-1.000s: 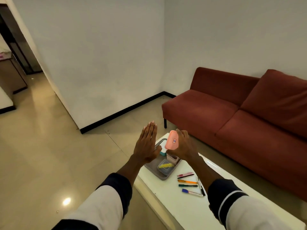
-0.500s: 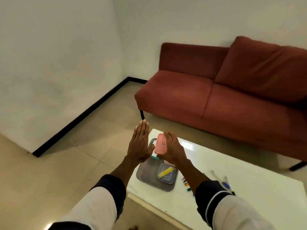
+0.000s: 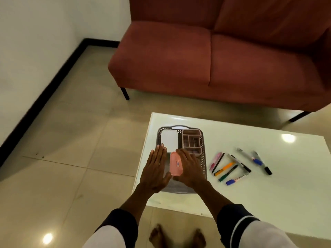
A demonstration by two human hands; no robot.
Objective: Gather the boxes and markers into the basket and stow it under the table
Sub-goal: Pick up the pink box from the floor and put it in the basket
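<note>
Left hand [image 3: 155,170]: hovering flat, fingers straight and together. Right hand [image 3: 190,169]: holding pink box [image 3: 176,164], fingers extended along it, over grey basket [image 3: 203,158]. Markers [image 3: 236,165]: lying scattered on white surface [image 3: 268,203] beside basket. Red sofa [image 3: 215,59]: standing beyond.

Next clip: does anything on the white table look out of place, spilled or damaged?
Nothing looks spilled or damaged. The coloured markers lie scattered loose on the glossy white table, outside the grey perforated plastic basket. The right hand holds a pink oblong box over the basket.
</note>
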